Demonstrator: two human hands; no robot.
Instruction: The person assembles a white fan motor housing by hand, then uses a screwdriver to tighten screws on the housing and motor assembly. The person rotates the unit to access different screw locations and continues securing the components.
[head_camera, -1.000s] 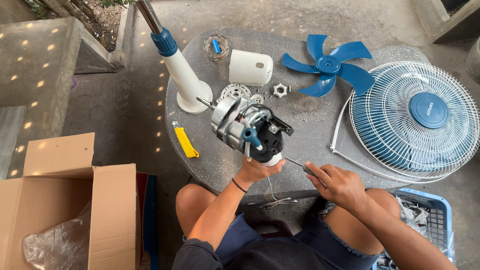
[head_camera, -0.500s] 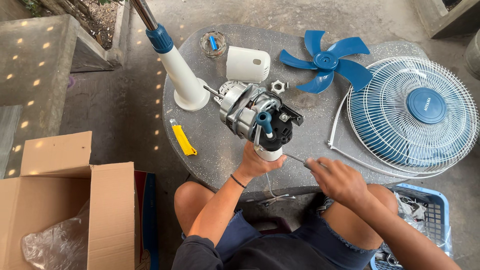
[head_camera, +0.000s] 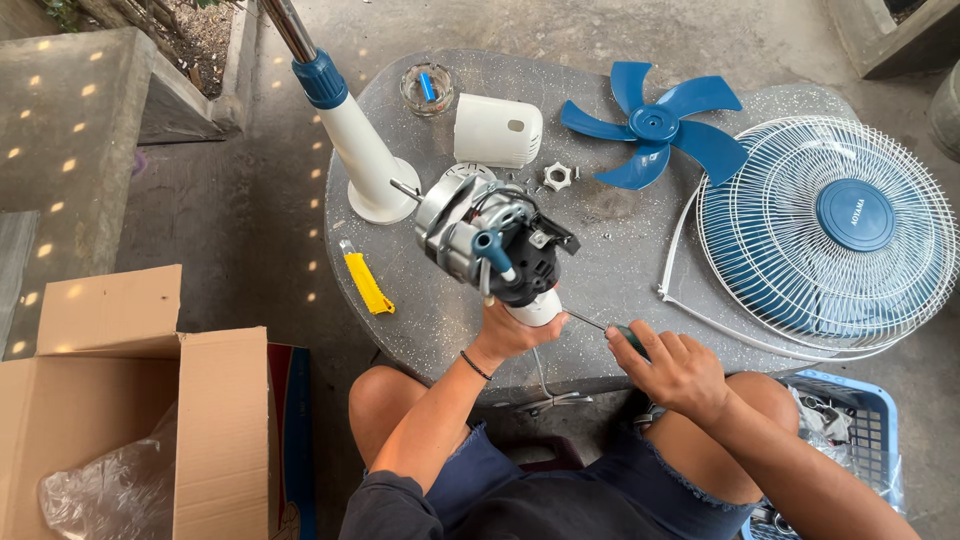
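1. The left hand (head_camera: 510, 335) is closed around the white neck at the bottom of the fan motor (head_camera: 490, 245) and holds it up, tilted, above the round stone table (head_camera: 450, 310).
2. The right hand (head_camera: 675, 370) is closed around the handle of a screwdriver (head_camera: 600, 328); the thin shaft points toward the base of the motor, just beside the left hand.
3. Left of the left hand, a yellow cutter knife (head_camera: 368, 283) lies on the table.
4. Beyond the motor stand a white fan pole (head_camera: 355, 140) with a blue collar, a white motor cover (head_camera: 497, 130) and a small white nut (head_camera: 557, 177).
5. Beyond the right hand lies the blue fan blade (head_camera: 655, 125); further to the right is the white fan grille (head_camera: 830, 235).
6. A cardboard box (head_camera: 130, 400) is far left of the left hand, and a blue basket (head_camera: 860, 420) is just right of the right arm.
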